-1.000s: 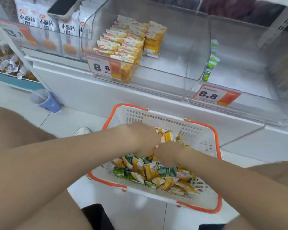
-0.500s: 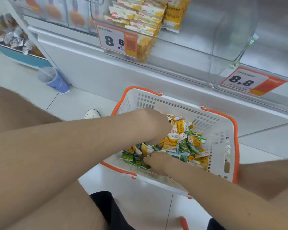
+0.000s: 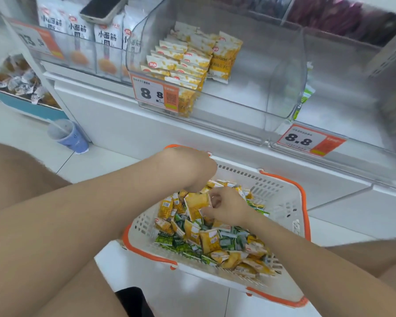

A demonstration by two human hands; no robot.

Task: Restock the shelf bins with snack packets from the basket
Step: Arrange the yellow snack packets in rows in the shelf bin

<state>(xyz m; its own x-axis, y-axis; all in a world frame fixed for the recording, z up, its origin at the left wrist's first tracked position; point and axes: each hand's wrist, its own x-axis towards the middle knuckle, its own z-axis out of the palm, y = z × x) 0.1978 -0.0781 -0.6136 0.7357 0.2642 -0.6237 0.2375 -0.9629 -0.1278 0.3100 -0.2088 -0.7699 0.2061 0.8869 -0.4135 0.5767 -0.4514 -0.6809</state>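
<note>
The right hand (image 3: 226,210) has come up from the near edge of the pile to its middle, just under the left hand (image 3: 188,170). Its thumb and fingers now pinch a yellow packet (image 3: 196,202). The left hand's fingers dip behind it into the pile, so I cannot tell whether they hold anything.

The basket (image 3: 286,181) on the floor is heaped with snack packets (image 3: 209,241), yellow and green. Above it, the clear bin (image 3: 284,72) is filled only on its left side. The right-hand bin (image 3: 352,99) shows just a few green packets (image 3: 308,92). Most of the restocking seems left to do.
</note>
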